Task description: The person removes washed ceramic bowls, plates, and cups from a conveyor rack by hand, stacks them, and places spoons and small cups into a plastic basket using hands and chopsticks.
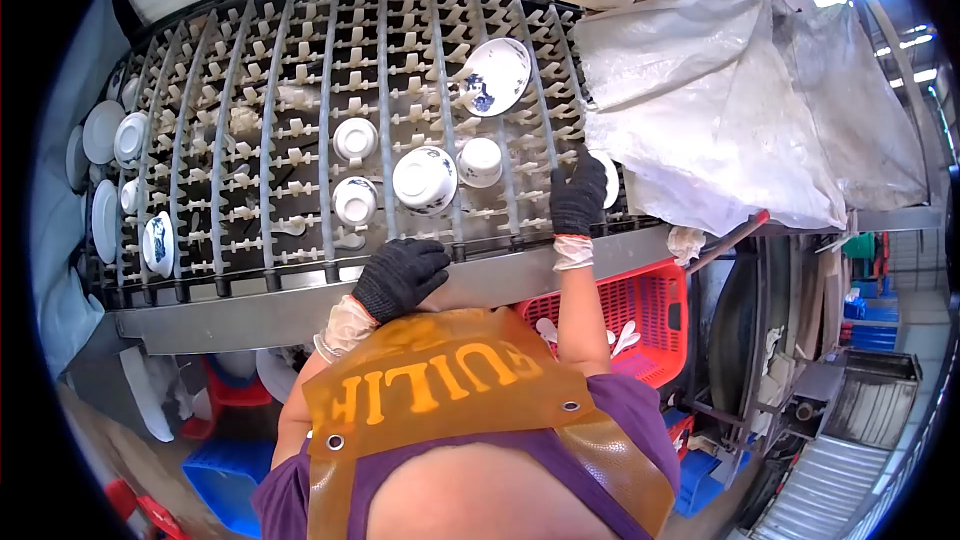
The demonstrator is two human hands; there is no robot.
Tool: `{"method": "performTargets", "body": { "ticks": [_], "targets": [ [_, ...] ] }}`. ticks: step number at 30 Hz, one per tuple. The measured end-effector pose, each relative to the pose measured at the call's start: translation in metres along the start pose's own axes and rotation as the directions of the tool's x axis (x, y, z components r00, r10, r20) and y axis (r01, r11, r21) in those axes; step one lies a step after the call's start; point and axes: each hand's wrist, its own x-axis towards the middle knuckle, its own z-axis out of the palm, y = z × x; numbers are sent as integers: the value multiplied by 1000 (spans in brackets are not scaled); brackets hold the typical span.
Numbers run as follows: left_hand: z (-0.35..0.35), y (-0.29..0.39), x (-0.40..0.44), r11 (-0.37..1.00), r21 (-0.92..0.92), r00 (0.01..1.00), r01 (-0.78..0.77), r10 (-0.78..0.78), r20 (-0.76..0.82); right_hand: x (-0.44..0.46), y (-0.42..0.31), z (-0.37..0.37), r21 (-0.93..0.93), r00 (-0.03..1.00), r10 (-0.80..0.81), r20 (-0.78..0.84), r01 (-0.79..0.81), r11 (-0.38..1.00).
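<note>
My left hand (402, 278), in a black glove, rests on the metal edge (240, 310) of the rack conveyor, fingers together; whether it holds anything is hidden. Further right, my right hand (579, 197), also gloved, is closed on a white dish (606, 178) beside the plastic sheet (700, 90). On the pegs, a blue-patterned bowl (425, 180) lies upside down between my hands. Next to it sit a cup (480, 162) and two small bowls (355, 140), (355, 201). An oval patterned plate (498, 77) leans farther back.
Several plates and bowls (104, 132) stand at the conveyor's left end. A red basket (650, 325) with white spoons (625, 338) is below the edge on the right. A red-tipped bar (730, 240) sticks out nearby. Blue crates (225, 480) lie on the floor.
</note>
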Motion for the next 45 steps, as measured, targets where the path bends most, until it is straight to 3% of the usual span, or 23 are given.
{"method": "performTargets", "body": {
  "ticks": [1,3,4,5,7,9,11,13,14,15,19,20,21,22,23,24,25,26,27,28,29,31,45],
  "targets": [
    [2,0,2,1000,-1,1000,-15,15,3,0,5,-10,-181,999,41,16,-37,983],
    [7,1,3,1000,-9,1000,-15,15,3,-18,57,21,-9,925,245,291,-253,967],
    [9,1,5,1000,-10,1000,-11,11,0,-18,63,17,22,944,130,304,-143,989],
    [10,0,9,1000,-7,1000,-14,14,-6,-19,65,17,118,982,74,174,-95,988],
    [12,2,9,1000,10,1000,-1,1,28,0,39,-17,303,953,170,252,-245,921],
    [12,6,12,1000,12,999,-9,9,40,15,20,-37,704,840,265,474,-542,459],
    [12,8,15,1000,16,999,-18,17,42,19,12,-36,783,781,252,571,-611,118],
    [13,9,16,999,-27,999,-36,36,24,8,32,16,698,844,302,443,-536,475],
    [15,9,15,999,-19,999,-30,30,16,0,27,17,424,979,176,106,-205,882],
    [19,7,15,1000,-17,1000,-16,16,20,3,14,3,253,999,41,-10,-37,967],
    [29,2,20,997,-8,996,-74,74,48,4,-36,-8,479,969,-234,77,170,862],
    [35,-5,18,959,117,966,-257,251,61,-3,-49,-14,458,923,-310,226,180,871],
    [45,-4,17,992,-22,986,-128,130,103,-16,-54,-11,546,873,-428,234,246,801],
    [60,-7,24,997,-14,966,76,-70,247,-26,-66,-15,623,886,-440,149,262,737],
    [68,-4,25,991,-129,999,-44,40,-29,-35,-79,-23,758,898,-428,101,209,617],
    [91,-15,25,994,-59,994,-93,89,-63,-35,-98,-53,800,886,-458,66,228,556],
    [-5,62,33,931,-208,954,300,-297,48,-42,-112,-70,890,882,-464,80,146,431],
    [13,53,26,926,-372,946,66,-176,-271,-44,-121,-92,916,792,-609,-49,278,288],
    [34,42,21,884,-409,820,-228,-52,-570,-35,-126,-111,883,612,-791,9,367,294],
    [42,44,26,913,-367,874,-175,-27,-485,-18,-142,-130,867,424,-904,-48,468,173],
    [43,48,37,950,-307,935,-59,-55,-351,-22,-139,-120,861,395,-913,-104,495,116],
    [54,48,48,962,-273,953,2,-84,-290,-26,-129,-108,904,491,-861,-129,415,101],
    [63,54,63,973,-221,950,61,-125,-286,-28,-104,-93,870,561,-798,-220,482,99]
  ]
}}
